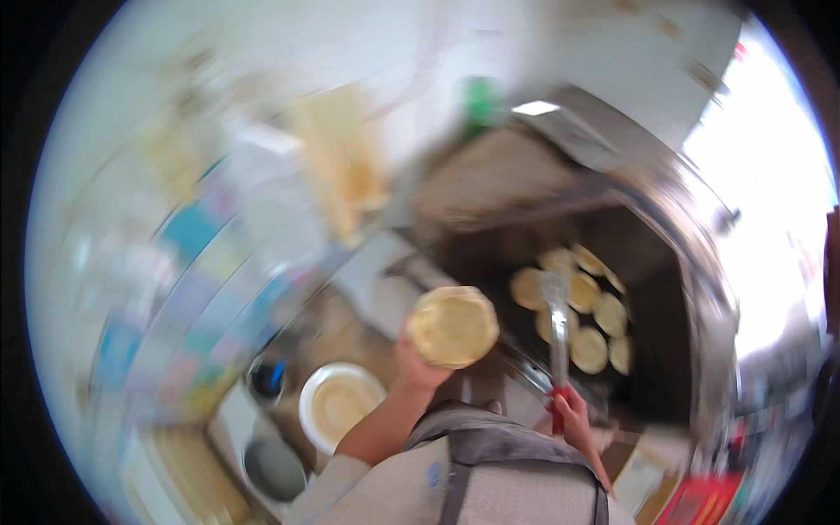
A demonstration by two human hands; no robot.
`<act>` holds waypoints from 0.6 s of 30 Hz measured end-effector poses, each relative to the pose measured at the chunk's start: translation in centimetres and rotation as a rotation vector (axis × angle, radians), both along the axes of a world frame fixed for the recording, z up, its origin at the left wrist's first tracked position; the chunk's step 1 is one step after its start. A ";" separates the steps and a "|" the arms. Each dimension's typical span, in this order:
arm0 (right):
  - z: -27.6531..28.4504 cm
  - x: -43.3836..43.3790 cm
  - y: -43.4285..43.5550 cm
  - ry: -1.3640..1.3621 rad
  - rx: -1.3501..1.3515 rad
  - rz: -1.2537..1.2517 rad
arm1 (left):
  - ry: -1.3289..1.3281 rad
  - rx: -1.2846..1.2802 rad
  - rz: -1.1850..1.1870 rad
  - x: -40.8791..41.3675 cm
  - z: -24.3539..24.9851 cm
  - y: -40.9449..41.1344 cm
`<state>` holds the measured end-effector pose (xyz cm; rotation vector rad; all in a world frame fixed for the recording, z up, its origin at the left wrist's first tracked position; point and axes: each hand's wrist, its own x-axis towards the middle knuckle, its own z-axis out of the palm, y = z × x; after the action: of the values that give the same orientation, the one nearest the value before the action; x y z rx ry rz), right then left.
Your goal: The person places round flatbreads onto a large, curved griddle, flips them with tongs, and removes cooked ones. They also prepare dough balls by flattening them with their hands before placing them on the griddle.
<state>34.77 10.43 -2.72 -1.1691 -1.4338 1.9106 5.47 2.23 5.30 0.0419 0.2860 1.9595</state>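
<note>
My left hand (420, 364) holds up what looks like a small stack of round, pale golden flatbreads (454, 327), beside the near left edge of a dark griddle (659, 275). In my right hand (575, 415) is a long metal cooking utensil (559, 335) by its red handle; its blurred far end looks like a spatula blade. That end reaches over the griddle, among several round flatbreads (588, 350) on the dark surface. Some are pale and some browner; a few overlap at the far side. Blur hides whether the blade touches any.
A metal hood or raised lid (499, 174) rises behind the griddle. To my left stand a white basin (314, 407) with beige contents, a grey pot (274, 469) and a dark container (266, 379) with something blue. A red box (699, 499) is at lower right.
</note>
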 end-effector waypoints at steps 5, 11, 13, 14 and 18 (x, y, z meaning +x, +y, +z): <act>-3.1 3.1 -2.5 -0.017 -0.136 -0.325 | -0.022 -0.006 -0.093 0.9 -0.6 2.8; -5.7 5.6 -5.5 -0.029 -0.385 -0.600 | 0.026 -0.060 -0.193 1.8 -3.1 3.5; -6.1 5.8 -5.7 -0.011 -0.426 -0.633 | 0.001 -0.044 -0.221 1.7 -2.2 3.3; -6.4 6.0 -5.7 -0.003 -0.423 -0.635 | 0.025 -0.050 -0.205 1.6 -2.1 3.2; -7.6 6.1 -2.8 0.010 -0.445 -0.592 | 0.134 -0.004 -0.134 0.4 -2.4 2.7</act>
<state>40.83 7.59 -10.34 -1.5603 -0.5521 1.8196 5.90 4.88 2.94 0.1861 0.3656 1.8255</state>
